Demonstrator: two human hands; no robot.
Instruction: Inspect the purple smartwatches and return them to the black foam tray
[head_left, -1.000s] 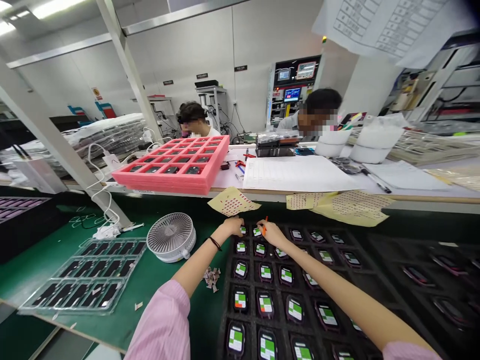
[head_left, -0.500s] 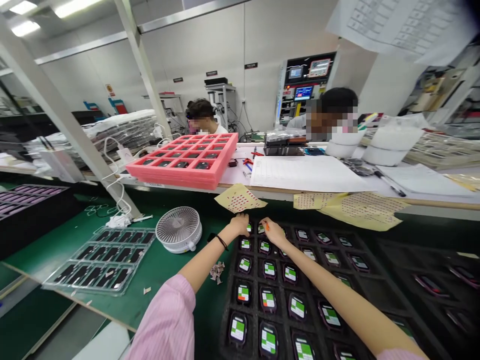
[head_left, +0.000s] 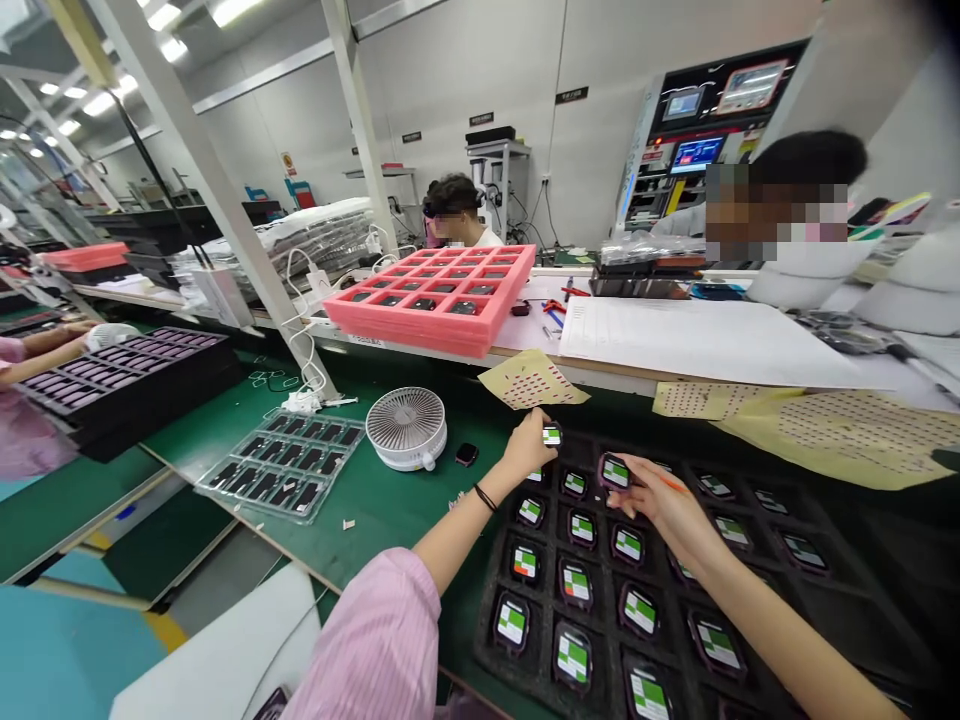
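A black tray (head_left: 491, 585) on the green bench holds several small dark units with green-and-white stickers. My left hand (head_left: 528, 448) is closed on one unit (head_left: 551, 435), lifted just above the tray's far left corner. My right hand (head_left: 664, 505) holds another unit (head_left: 615, 472) by its fingertips over the tray's back rows, with a thin orange stick (head_left: 670, 484) tucked in the same hand. Both sleeves are pink.
A small white fan (head_left: 407, 429) and a loose dark unit (head_left: 466, 454) lie left of the tray. A clear blister tray (head_left: 282, 473) sits further left. Yellow label sheets (head_left: 531, 380) hang from the raised shelf with a pink tray (head_left: 442, 290). Two people sit behind; another arm works at far left.
Both hands have lifted a unit out of the tray's far rows; earlier they were pressed down on the back row. The view has swung left and closer.
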